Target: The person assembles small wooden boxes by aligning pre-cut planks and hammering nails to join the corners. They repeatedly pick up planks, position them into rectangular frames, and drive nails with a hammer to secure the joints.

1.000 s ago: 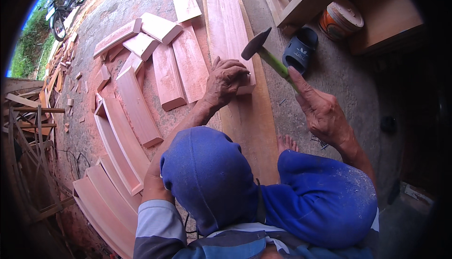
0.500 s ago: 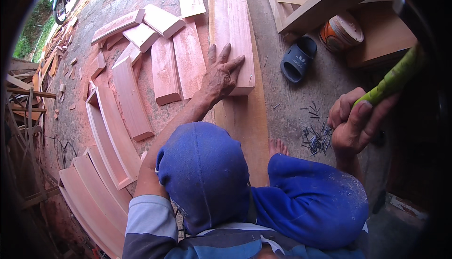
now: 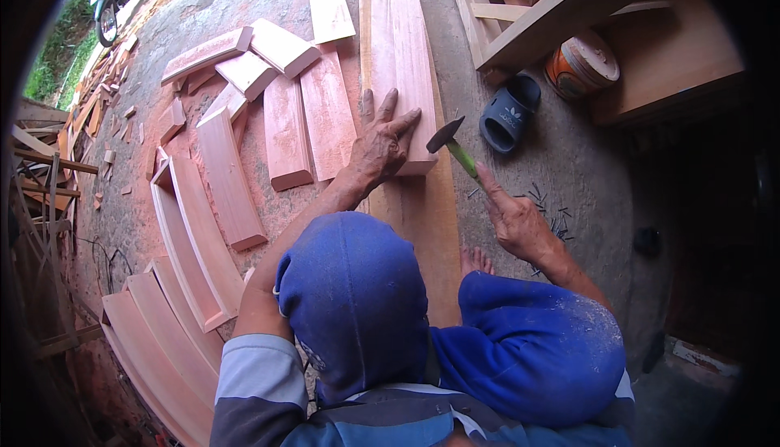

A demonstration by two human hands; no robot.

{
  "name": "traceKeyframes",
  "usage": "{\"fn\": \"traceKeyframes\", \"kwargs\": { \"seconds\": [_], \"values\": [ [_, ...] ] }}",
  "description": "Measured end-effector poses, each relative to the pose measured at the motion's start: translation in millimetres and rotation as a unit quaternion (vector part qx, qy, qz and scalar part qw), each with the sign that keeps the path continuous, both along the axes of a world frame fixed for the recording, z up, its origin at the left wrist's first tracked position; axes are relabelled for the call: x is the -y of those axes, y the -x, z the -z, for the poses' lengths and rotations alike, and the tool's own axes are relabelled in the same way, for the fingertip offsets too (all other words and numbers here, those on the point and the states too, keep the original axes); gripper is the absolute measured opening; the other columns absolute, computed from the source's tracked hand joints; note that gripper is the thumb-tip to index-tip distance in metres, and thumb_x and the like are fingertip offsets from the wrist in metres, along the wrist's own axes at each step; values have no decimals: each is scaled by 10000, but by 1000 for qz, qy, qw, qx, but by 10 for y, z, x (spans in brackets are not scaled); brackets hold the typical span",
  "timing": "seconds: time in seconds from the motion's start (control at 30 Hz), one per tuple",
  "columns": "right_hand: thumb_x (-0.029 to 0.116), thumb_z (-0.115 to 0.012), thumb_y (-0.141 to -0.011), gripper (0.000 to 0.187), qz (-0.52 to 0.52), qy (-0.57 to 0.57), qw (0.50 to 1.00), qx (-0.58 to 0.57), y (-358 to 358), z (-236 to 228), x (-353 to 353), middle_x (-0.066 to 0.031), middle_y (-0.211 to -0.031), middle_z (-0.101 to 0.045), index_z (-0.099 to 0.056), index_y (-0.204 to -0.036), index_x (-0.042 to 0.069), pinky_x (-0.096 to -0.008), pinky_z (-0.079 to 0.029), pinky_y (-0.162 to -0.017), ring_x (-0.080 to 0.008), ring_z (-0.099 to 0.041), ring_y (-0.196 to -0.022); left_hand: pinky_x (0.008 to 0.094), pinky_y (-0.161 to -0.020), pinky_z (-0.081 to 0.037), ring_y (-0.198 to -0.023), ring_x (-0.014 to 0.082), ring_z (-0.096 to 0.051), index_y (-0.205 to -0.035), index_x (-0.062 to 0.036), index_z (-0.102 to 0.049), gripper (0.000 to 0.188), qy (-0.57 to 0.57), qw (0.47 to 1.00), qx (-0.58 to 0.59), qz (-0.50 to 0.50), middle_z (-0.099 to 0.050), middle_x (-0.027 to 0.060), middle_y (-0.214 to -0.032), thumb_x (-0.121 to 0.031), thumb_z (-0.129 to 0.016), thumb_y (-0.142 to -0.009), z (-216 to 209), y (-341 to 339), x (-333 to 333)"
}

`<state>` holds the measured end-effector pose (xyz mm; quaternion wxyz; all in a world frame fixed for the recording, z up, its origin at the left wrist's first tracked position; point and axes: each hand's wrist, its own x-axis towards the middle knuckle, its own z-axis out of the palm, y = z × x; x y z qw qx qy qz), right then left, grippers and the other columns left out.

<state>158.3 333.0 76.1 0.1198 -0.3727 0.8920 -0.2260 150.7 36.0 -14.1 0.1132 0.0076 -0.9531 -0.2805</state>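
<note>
My left hand (image 3: 380, 148) lies with fingers spread on the near end of a pinkish wooden piece (image 3: 400, 49), pressing it from above. That piece rests lengthwise on a long wooden plank (image 3: 416, 240) on the floor. In my right hand (image 3: 522, 224) is a hammer (image 3: 463, 158) with a green handle, gripped well down the handle. Its dark head is over the near right corner of the wooden piece, just right of my left fingers. Whether it touches the wood, I cannot tell, and the nail there is hidden. Loose nails (image 3: 561, 221) are scattered beside my right hand.
Several cut boards (image 3: 284, 134) and a narrow frame (image 3: 187, 232) lie to the left, near curved pieces (image 3: 158, 349). On the right are a dark slide sandal (image 3: 510, 114), an orange and white tub (image 3: 582, 64) and a wooden frame (image 3: 561, 17). My bare foot (image 3: 476, 260) is beside the plank.
The hammer has swung down and left from its raised place at the right to the near corner of the wooden piece. My left hand stays on the wood.
</note>
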Motion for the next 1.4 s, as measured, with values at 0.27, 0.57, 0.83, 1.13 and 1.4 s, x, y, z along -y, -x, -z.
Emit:
{"fn": "traceKeyframes", "kwargs": {
  "seconds": [0.27,0.57,0.83,1.13,1.4],
  "values": [
    [131,-539,-1067,621,49,417,905,-71,-80,-265,-175,-191,-764,-643,-329,-1650,166,-420,-505,-571,-239,-604,-574,601,-1281,-189,-1537,611,-87,-1412,-229,-681,400,-10,1000,17,3,-321,267,-1661,-215,-555,-1033,2,-101,-6],
    [44,-615,-1001,740,-12,256,953,-161,-114,-558,45,-159,-789,-657,-307,-1660,181,-419,-557,-555,-282,-657,-608,616,-1269,-208,-1523,630,-108,-1400,-222,-687,386,-19,1000,4,-6,-316,277,-1661,-209,-566,-1034,-2,-141,27],
    [109,-517,-1036,682,73,-96,993,18,-181,-88,-18,-208,-819,-697,-275,-1669,188,-470,-581,-717,-359,-717,-721,573,-1274,-225,-1544,588,-118,-1515,-186,-567,494,-20,999,33,-20,-286,347,-1643,-242,-600,-1025,7,-104,64],
    [308,-542,-1087,516,148,69,921,352,-1136,1566,-414,-155,-1041,-714,-467,-1565,128,-433,-550,-857,-313,-696,-946,309,-925,-566,-1064,155,-674,-1411,1,-530,413,-606,791,18,-77,-688,106,-1245,-189,-639,-1061,353,37,161],
    [215,-634,-1001,249,337,85,935,65,-566,1660,-1252,-194,-1012,-711,-729,-1144,34,-474,-557,-854,-394,-697,-957,334,-1090,-478,-1276,204,-591,-1570,14,-356,584,-539,840,47,-37,-569,171,-1447,-230,-580,-1089,382,64,261]
  ]
}}
